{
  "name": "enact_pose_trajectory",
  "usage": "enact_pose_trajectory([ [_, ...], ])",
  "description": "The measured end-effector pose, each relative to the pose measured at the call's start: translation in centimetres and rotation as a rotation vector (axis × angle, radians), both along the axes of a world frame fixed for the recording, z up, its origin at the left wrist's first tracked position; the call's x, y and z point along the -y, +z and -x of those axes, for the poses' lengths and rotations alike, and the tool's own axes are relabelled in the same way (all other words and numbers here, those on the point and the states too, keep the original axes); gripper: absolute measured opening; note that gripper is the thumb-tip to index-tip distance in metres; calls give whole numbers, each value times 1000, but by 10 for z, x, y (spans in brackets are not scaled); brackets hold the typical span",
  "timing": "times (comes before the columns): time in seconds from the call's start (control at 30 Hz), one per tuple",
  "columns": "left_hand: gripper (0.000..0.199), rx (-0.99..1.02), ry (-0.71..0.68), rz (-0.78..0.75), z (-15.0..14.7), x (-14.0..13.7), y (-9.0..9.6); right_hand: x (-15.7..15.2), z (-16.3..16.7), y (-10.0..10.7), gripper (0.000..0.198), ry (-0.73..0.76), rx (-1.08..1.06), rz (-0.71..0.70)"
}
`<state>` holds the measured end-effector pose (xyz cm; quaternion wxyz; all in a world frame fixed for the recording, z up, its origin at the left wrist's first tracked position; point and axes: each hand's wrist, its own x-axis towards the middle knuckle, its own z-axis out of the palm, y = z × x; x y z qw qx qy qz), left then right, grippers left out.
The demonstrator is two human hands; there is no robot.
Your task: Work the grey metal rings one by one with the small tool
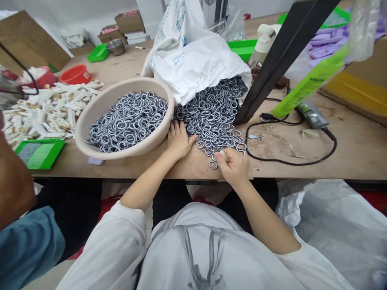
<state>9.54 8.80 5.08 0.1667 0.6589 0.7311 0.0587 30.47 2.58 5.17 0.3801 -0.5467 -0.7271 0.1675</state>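
Note:
My left hand [178, 141] lies on the table with fingers spread, touching the near left edge of a heap of grey rings [211, 114]. Beside it stands a beige basin [81, 129] full of similar rings. The heap spills from the mouth of a white sack [199, 60] lying on the table. At the heap's near right edge, my right hand [237, 167] is closed around a small tool with a pale handle [224, 155]. The tool's dark end points toward the rings; its exact kind is not clear. A loose ring [213, 165] lies just left of that hand.
A black post [272, 64] rises right of the heap, near a looped black cable [290, 163] and a green plastic sleeve [314, 82]. On the left are white pieces [45, 112], a green tray [53, 155] and another person's arm [13, 181].

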Motion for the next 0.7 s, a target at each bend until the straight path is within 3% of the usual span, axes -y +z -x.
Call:
enact_pose_trajectory([
  [0.1, 81, 61, -29, -25, -10, 7, -3, 0, -1, -1, 44, 13, -13, -2],
  [0.2, 78, 171, -153, -121, -21, 27, 0, 0, -1, 0, 44, 28, -11, 15],
  [0.3, 60, 179, -239, -254, -16, 40, 6, 0, -2, 2, 45, 36, -3, 45],
  [0.37, 46, 128, -207, -318, -3, 42, 10, 0, -2, 3, 45, 31, -11, 61],
  [0.53, 35, 65, -123, -197, 31, 47, 11, 1, 0, 3, 43, 33, 0, 64],
  [0.7, 16, 142, -104, -189, 39, 59, 9, 1, 1, 1, 43, 5, 9, 57],
])
